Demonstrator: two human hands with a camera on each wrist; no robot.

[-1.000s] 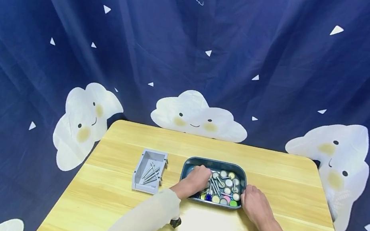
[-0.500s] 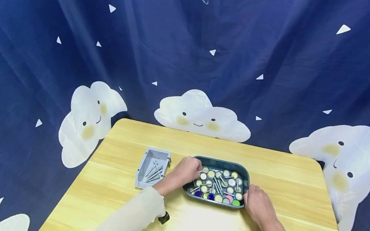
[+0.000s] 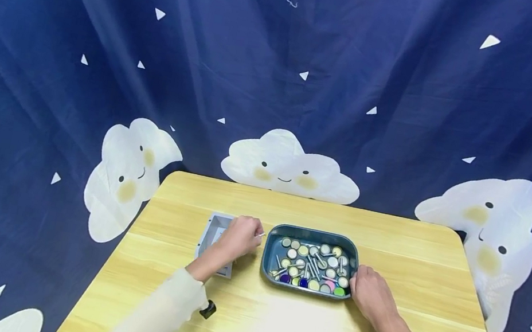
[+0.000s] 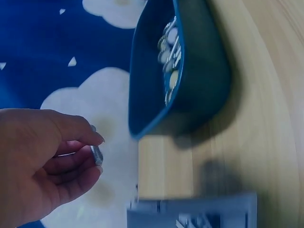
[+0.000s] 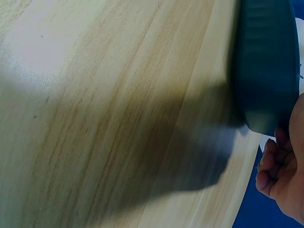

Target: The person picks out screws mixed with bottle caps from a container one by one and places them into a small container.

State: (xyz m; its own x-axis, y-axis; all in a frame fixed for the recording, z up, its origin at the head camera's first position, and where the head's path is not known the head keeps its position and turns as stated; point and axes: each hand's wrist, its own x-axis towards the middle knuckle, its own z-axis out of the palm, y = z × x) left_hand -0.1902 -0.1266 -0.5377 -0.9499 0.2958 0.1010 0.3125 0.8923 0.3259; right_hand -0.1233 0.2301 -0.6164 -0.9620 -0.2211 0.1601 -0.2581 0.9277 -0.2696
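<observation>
My left hand (image 3: 240, 236) is over the right side of the grey box (image 3: 206, 237), hiding much of it. Between its thumb and fingers it pinches a metal screw (image 4: 97, 155), whose thread shows in the left wrist view. To the right stands a dark teal tray (image 3: 315, 234), holding several loose screws (image 3: 314, 266) and round caps (image 3: 332, 262) in pale, yellow, pink, green and blue. My right hand (image 3: 373, 293) grips that tray at its right end; the right wrist view shows its curled fingers (image 5: 268, 164) against the tray's corner.
Both containers stand on a light wooden table (image 3: 219, 196) with rounded back corners. More screws lie in the grey box, partly seen in the left wrist view. Behind the table hangs a dark blue curtain (image 3: 333, 107) with white clouds and triangles.
My left hand has come out of the teal tray with a screw and moved left to the grey box. The right hand has stayed at the tray's right end.
</observation>
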